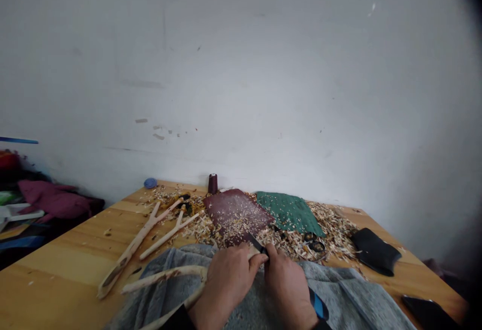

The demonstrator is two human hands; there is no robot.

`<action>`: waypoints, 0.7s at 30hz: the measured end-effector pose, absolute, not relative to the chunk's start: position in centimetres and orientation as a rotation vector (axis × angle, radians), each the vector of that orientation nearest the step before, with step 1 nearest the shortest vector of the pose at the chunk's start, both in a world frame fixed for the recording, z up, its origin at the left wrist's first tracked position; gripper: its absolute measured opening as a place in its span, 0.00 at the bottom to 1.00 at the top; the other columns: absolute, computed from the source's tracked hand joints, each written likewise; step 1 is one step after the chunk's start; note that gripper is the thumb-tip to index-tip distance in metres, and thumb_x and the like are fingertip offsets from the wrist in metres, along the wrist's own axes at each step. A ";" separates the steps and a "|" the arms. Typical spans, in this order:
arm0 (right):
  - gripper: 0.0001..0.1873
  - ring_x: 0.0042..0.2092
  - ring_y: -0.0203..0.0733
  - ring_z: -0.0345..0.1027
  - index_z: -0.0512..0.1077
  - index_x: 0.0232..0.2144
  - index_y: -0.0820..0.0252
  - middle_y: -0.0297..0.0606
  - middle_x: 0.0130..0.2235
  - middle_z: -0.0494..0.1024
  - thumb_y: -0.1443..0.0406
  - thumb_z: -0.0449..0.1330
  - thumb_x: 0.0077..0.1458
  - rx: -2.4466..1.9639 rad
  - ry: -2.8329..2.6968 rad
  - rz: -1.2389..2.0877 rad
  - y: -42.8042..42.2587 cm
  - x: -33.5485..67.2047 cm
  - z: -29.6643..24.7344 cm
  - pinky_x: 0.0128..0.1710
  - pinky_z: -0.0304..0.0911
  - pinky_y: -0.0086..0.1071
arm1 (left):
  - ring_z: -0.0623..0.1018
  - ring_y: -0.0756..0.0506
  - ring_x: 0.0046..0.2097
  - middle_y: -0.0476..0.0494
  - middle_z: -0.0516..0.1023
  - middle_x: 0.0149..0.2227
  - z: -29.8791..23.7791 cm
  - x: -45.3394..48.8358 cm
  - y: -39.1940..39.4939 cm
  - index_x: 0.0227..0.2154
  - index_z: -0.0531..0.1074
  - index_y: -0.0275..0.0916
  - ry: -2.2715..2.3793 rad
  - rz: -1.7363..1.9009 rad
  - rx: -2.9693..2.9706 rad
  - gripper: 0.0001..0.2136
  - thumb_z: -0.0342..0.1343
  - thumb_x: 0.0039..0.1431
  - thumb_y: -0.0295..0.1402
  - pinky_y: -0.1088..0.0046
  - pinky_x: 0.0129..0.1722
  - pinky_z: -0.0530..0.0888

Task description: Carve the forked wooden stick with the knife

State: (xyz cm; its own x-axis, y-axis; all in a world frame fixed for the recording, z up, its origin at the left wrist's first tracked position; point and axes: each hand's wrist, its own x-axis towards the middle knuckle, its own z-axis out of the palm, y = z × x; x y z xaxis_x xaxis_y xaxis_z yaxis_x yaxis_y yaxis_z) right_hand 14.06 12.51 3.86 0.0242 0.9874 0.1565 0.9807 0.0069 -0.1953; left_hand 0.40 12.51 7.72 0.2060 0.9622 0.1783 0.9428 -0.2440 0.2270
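Observation:
My left hand (231, 276) is closed around a peeled, forked wooden branch (165, 276). Its two prongs stick out to the left, and its pale end shows just past my thumb. My right hand (286, 284) grips a knife (256, 243), whose dark blade points up and left against the wood. My left thumb presses near the base of the blade. A black and blue piece (319, 304) shows beside my right wrist; whether it is part of the knife I cannot tell. Under both hands lies a grey cloth (346, 290).
Wood shavings (335, 227) cover much of the wooden table (64, 264). Two forked sticks, one larger (130, 252), lie left. Behind are maroon (235, 209) and green (288, 212) sheets, a thread spool (213, 183) and scissors (314, 242). A black piece (376, 251) and a phone-like slab (429, 312) lie right.

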 end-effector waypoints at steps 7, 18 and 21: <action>0.12 0.36 0.39 0.75 0.70 0.39 0.55 0.37 0.36 0.79 0.72 0.50 0.59 -1.881 -2.037 0.002 12.7 14.7 3.7 0.30 0.56 0.27 | 0.80 0.38 0.41 0.42 0.82 0.37 8.0 -0.5 13.3 0.41 0.73 0.41 1.789 0.483 2.421 0.24 0.45 0.60 0.55 0.67 0.37 0.70; 0.12 0.36 0.38 0.73 0.72 0.38 0.54 0.34 0.35 0.78 0.73 0.52 0.57 -1.764 -2.053 -0.066 12.6 15.1 3.6 0.33 0.54 0.27 | 0.78 0.38 0.44 0.40 0.80 0.41 7.7 -0.8 13.2 0.42 0.74 0.42 1.734 0.508 2.414 0.25 0.47 0.57 0.57 0.65 0.43 0.70; 0.13 0.36 0.38 0.72 0.72 0.37 0.54 0.34 0.35 0.78 0.73 0.52 0.57 -1.765 -2.054 -0.076 12.6 15.2 3.6 0.33 0.53 0.27 | 0.78 0.38 0.45 0.39 0.80 0.41 7.9 -0.8 13.1 0.42 0.74 0.42 1.732 0.505 2.405 0.25 0.47 0.57 0.57 0.64 0.43 0.70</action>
